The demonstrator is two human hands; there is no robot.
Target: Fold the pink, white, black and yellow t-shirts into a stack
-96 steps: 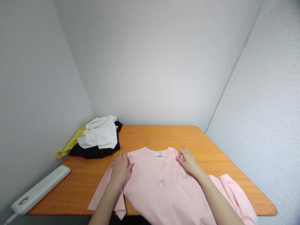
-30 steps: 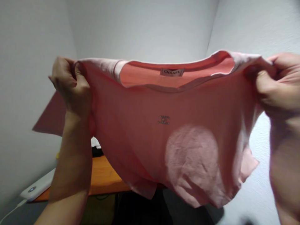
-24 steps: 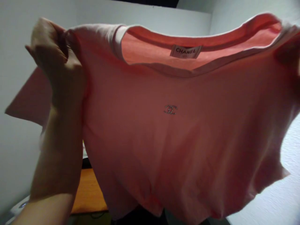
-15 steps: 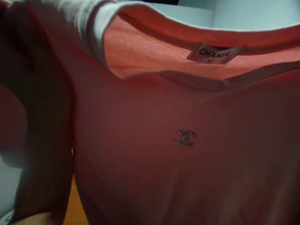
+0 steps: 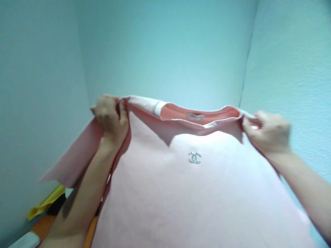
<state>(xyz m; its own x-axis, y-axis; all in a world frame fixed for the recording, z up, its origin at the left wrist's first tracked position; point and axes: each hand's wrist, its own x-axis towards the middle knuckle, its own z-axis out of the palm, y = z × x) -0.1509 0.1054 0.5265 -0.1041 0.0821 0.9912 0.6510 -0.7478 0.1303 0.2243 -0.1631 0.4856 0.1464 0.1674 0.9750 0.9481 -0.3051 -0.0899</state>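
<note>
A light pink T-shirt (image 5: 165, 193) hangs spread out in front of me, its front facing me, with a small silvery emblem on the chest and a white label inside the neckline. My left hand (image 5: 111, 113) is closed around the shirt's shoulder on the left, and a sleeve droops outside that wrist. At the right shoulder, close to the neckline, my right hand (image 5: 269, 131) pinches the cloth; it is slightly blurred. The lower part of the shirt runs out of view at the bottom.
Pale bluish walls (image 5: 165, 51) meet in corners behind the shirt. Low on the left lie a yellow cloth-like thing (image 5: 48, 203) with something dark beside it, an orange surface (image 5: 42, 224) and a white object (image 5: 27, 240) at the frame's edge.
The shirt has moved away from the camera, from filling most of the view to hanging at arm's length. Both hands now show, and the picture is brighter.
</note>
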